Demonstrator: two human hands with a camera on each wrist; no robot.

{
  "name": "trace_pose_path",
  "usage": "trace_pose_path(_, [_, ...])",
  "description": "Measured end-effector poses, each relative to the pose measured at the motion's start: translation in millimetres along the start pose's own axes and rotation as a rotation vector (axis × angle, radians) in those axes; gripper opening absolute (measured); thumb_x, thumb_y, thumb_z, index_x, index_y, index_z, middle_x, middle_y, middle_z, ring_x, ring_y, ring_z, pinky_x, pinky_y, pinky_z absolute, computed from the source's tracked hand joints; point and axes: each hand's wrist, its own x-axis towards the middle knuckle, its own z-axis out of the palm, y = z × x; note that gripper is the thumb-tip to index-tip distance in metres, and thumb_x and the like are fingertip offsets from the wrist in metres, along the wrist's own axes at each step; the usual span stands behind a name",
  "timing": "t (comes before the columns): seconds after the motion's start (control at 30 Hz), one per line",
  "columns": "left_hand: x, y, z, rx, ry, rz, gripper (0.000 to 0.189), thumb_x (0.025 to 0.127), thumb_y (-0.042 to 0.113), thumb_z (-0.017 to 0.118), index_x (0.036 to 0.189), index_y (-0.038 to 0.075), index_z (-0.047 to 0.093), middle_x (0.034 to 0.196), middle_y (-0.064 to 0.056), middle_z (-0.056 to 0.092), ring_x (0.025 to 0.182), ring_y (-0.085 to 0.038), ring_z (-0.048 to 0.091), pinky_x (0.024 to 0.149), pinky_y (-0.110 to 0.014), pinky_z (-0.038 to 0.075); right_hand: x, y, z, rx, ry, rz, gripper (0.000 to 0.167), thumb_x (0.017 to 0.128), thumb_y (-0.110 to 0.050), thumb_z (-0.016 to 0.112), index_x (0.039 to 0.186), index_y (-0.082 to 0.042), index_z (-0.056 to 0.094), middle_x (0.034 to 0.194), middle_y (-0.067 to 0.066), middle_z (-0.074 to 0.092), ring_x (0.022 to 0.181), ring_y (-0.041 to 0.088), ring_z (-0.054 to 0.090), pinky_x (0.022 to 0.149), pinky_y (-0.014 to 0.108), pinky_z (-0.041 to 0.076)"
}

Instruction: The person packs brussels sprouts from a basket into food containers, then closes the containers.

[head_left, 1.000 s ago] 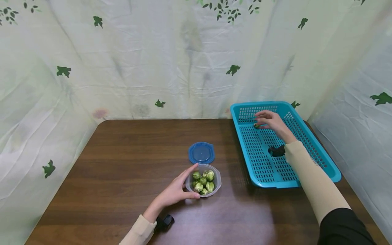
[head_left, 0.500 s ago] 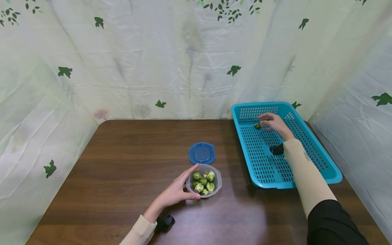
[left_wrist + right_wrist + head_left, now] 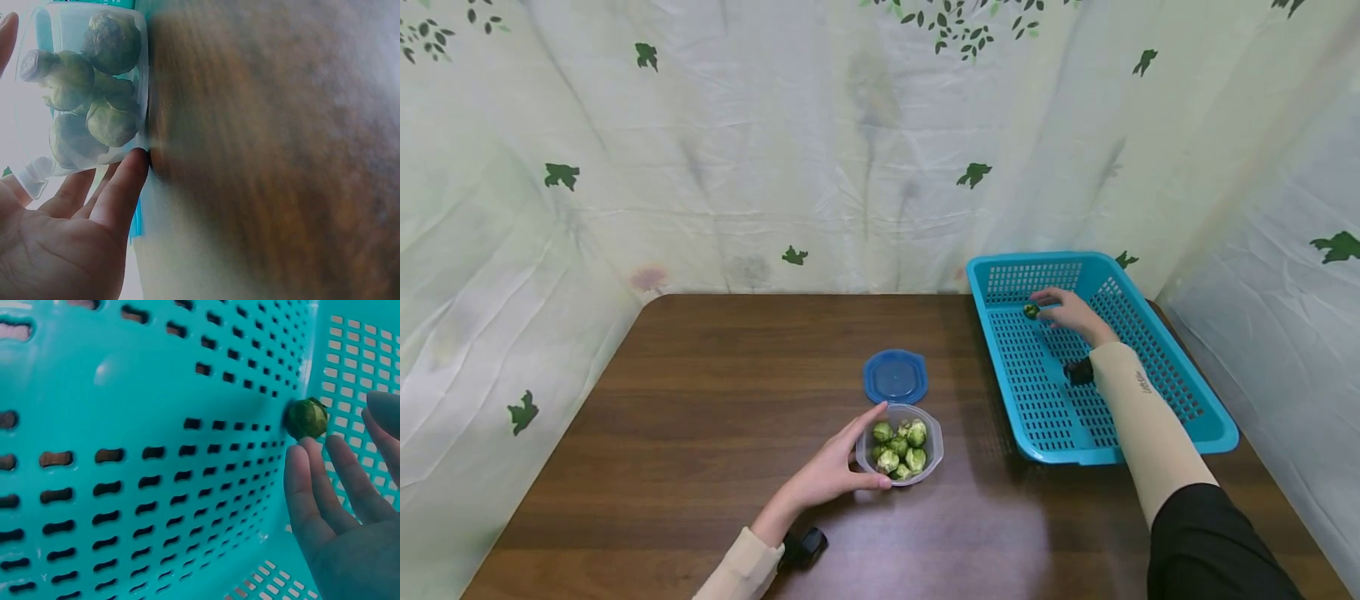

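Observation:
In the head view my left hand (image 3: 831,473) holds a clear plastic container (image 3: 936,442) on the table, thumb and fingers spread round its near and left side. Several Brussels sprouts (image 3: 898,445) lie inside it. The left wrist view shows my fingertips (image 3: 134,159) against the container's wall. My right hand (image 3: 1071,317) reaches into the blue plastic basket (image 3: 1037,452) with nothing in its grasp. One Brussels sprout (image 3: 307,419) sits on the basket floor, just beyond the extended right fingers (image 3: 299,475); whether they touch it, I cannot tell.
A blue round lid (image 3: 895,376) lies on the brown wooden table (image 3: 737,375), just behind the container. The basket's raised, perforated walls surround my right hand. A patterned pale curtain (image 3: 820,150) hangs behind the table and along both sides.
My right hand drew slightly right, away from the sprout, then lowered back towards it with fingers less raised. The sprout stays about where it was. My left hand and the container have not moved.

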Motion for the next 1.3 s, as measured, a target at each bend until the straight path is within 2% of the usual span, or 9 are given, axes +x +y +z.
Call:
trace_pose_path(0.13, [-0.5, -0.2, 0.5, 0.004, 0.000, 0.002, 0.098, 0.078, 0.030, 0.081, 0.154, 0.018, 0.020, 0.149, -0.008, 0.034, 0.136, -0.027, 0.029, 0.099, -0.046, 0.039, 1.3, 4, 3, -0.042, -0.029, 0.004, 0.048, 0.097, -0.011, 0.051, 0.141, 0.003, 0.037, 0.143, 0.032, 0.030, 0.124, 0.047, 0.036, 0.094, 0.054, 0.041])
trace_pose_path(0.3, [0.3, -0.1, 0.8, -0.009, -0.002, -0.003, 0.098, 0.078, 0.028, 0.081, 0.154, 0.018, 0.019, 0.149, -0.009, 0.033, 0.136, -0.026, 0.029, 0.099, -0.044, 0.040, 0.8, 0, 6, -0.111, -0.058, 0.055, 0.052, 0.097, -0.007, 0.045, 0.146, 0.004, 0.029, 0.148, 0.032, 0.021, 0.132, 0.050, 0.023, 0.101, 0.062, 0.028])
trace_pose_path(0.53, [1.1, -1.0, 0.9, -0.025, -0.008, 0.017, 0.097, 0.080, 0.026, 0.080, 0.154, 0.016, 0.018, 0.149, -0.013, 0.032, 0.135, -0.031, 0.030, 0.096, -0.046, 0.043, 1.2, 0, 8, -0.135, -0.062, 0.082, 0.050, 0.098, -0.006, 0.045, 0.145, 0.005, 0.030, 0.142, 0.035, 0.028, 0.125, 0.052, 0.032, 0.098, 0.062, 0.033])
trace_pose_path(0.93, [0.8, -1.5, 0.9, -0.024, -0.013, -0.002, 0.097, 0.080, 0.026, 0.080, 0.154, 0.017, 0.018, 0.150, -0.011, 0.032, 0.136, -0.029, 0.030, 0.097, -0.045, 0.042, 7.2, -1, 12, -0.142, -0.065, 0.122, 0.057, 0.097, -0.006, 0.045, 0.149, 0.002, 0.022, 0.150, 0.034, 0.014, 0.132, 0.052, 0.022, 0.101, 0.063, 0.027])
trace_pose_path(1.07, [0.7, -2.5, 0.9, -0.016, -0.009, 0.013, 0.096, 0.080, 0.026, 0.079, 0.154, 0.016, 0.019, 0.149, -0.013, 0.032, 0.135, -0.031, 0.030, 0.096, -0.046, 0.043, 8.4, -1, 14, -0.130, -0.067, 0.114, 0.059, 0.097, -0.006, 0.045, 0.150, 0.003, 0.020, 0.151, 0.032, 0.014, 0.133, 0.051, 0.022, 0.103, 0.062, 0.026])
trace_pose_path(1.3, [1.1, -3.8, 1.3, -0.010, -0.007, 0.014, 0.097, 0.079, 0.027, 0.080, 0.154, 0.017, 0.018, 0.149, -0.012, 0.032, 0.135, -0.029, 0.031, 0.097, -0.042, 0.043, 6.9, -5, 18, -0.160, -0.062, 0.069, 0.056, 0.097, -0.003, 0.045, 0.147, 0.008, 0.022, 0.147, 0.034, 0.020, 0.133, 0.051, 0.021, 0.103, 0.062, 0.024])
